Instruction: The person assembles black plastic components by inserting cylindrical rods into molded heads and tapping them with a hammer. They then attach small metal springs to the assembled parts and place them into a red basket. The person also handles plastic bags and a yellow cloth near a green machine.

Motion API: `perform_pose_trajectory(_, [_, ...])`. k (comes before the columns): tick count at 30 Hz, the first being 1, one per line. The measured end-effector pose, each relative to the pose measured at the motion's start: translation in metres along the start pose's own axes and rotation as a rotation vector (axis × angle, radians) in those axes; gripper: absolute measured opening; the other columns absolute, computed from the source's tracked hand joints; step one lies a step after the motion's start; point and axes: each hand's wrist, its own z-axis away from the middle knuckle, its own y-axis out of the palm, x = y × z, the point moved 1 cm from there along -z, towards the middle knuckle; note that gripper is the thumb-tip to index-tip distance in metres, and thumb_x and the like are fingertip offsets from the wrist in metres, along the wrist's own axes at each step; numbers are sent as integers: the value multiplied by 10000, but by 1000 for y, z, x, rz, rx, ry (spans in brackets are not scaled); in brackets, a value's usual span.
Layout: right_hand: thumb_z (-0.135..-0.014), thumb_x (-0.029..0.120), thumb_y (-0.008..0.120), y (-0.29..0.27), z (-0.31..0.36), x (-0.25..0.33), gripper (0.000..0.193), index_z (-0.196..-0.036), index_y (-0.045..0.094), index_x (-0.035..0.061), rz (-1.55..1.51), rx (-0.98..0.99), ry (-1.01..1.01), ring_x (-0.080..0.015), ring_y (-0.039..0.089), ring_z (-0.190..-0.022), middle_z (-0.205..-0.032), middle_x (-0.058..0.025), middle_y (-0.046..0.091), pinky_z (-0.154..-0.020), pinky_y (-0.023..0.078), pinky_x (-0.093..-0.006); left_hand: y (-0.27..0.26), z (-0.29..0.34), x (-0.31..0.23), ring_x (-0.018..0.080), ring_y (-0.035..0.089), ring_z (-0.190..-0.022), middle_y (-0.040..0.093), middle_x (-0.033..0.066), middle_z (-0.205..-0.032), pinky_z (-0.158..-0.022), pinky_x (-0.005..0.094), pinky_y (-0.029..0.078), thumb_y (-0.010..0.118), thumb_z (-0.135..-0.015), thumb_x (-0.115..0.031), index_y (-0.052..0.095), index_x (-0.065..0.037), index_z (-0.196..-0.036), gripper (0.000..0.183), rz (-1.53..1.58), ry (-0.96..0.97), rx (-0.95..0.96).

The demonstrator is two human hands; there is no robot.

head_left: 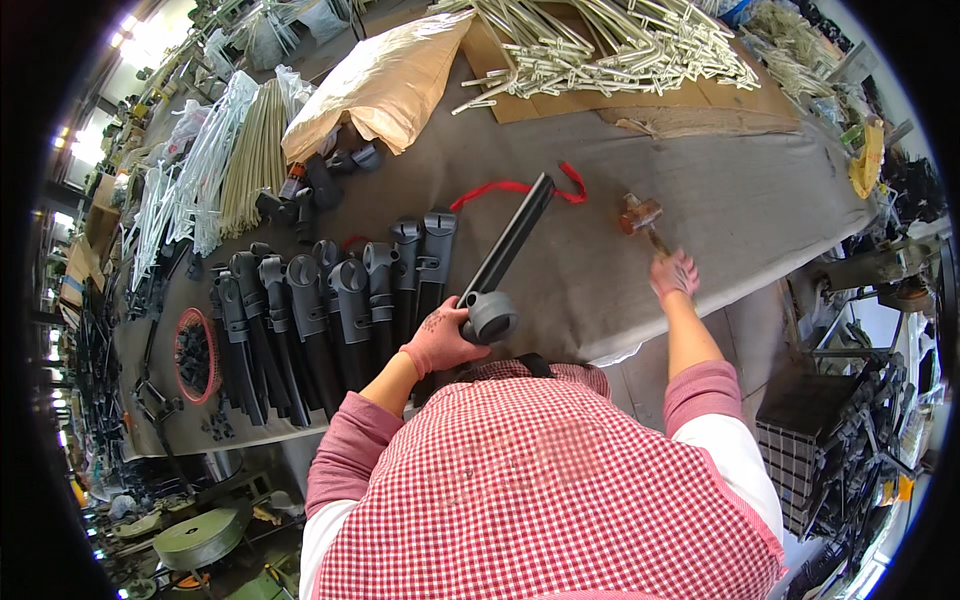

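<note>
My left hand (447, 338), in a pink glove, is closed round the near end of a black tube (508, 240) with a round dark grey plastic fitting (492, 318) on it. The tube slants up and away to the right above the table. Out to the right, my gloved right hand (674, 273) grips the handle of a mallet (640, 214), whose worn reddish-brown head points away from me. Left of my left hand lies a row of several similar black tubes (350, 290) with grey end fittings. A red strap (490, 190) lies behind the held tube.
Several pale metal rods (620, 60) are heaped on cardboard (720, 112) at the back. Beside them lies a brown paper sack (380, 80); bundled thin rods (255, 155) are at the left. A pink basket (212, 370) of small black parts stands near the left edge. Dark crates (800, 440) stand at lower right.
</note>
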Motion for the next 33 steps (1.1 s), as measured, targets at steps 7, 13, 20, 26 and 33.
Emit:
perform_pose_trajectory(7, [-1003,374,562,-9,32,4,335,-1054,524,45,-877,451,157,-240,647,-654,-796,-112,624,-603,536,-398,62,13,23,402,670,-1006,545,228,-1255,-920,433,552,794,-685,-386,748,-116,-1023,434,-363,-195,131])
perform_pose_trajectory(13, [-1011,467,567,-117,48,56,443,-897,485,47,-1342,793,-100,-129,541,-508,-641,-32,548,-424,429,-320,102,24,15,402,658,-1029,501,223,-1292,-913,442,554,762,-679,-283,747,-134,-1067,416,-402,-344,142])
perform_pose_trajectory(20, [-1007,474,577,-125,54,56,458,-852,538,45,-1324,929,-268,-100,516,-513,-611,-1,524,-410,431,-282,116,24,-2,401,644,-1020,502,237,-1268,-905,446,539,707,-761,-285,737,-101,-1025,322,-421,-413,186])
perform_pose_trajectory(26, [-1036,408,544,-119,46,45,398,-864,523,49,-1085,899,-166,-120,492,-452,-563,-3,498,-415,428,-307,114,28,-7,397,653,-1053,513,256,-1291,-925,431,547,686,-744,-237,733,-83,-1032,330,-486,-412,142])
perform_pose_trajectory(33, [-1018,448,514,-45,60,36,452,-1033,545,-2,-673,466,-540,-464,679,-792,-803,-262,669,-677,514,-570,99,35,8,399,649,-1084,496,245,-1348,-971,435,520,765,-676,-362,742,-109,-1065,465,-287,-387,104])
